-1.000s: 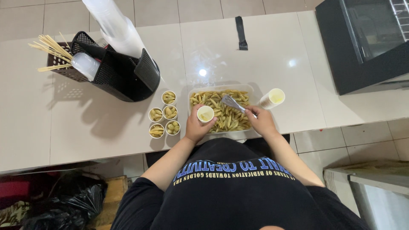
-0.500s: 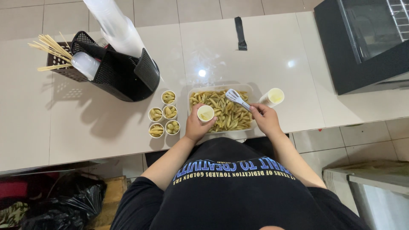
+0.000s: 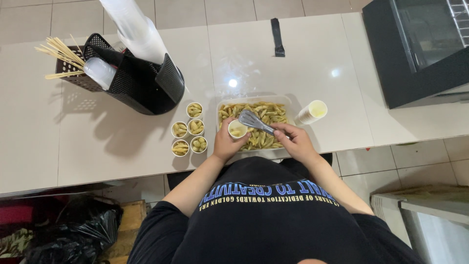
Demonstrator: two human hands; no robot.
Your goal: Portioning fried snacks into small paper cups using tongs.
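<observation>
Round paper cup [image 3: 237, 129], ridged metal tongs [image 3: 255, 121] overhead

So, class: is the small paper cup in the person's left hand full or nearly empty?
Nearly empty. The cup in the left hand shows mostly pale inner wall with a few pieces at the bottom, while the five cups beside it are filled.

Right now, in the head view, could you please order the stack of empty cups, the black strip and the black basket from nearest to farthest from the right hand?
1. Stack of empty cups, just beside the right hand.
2. Black strip, far side of the table.
3. Black basket, far left.
</observation>
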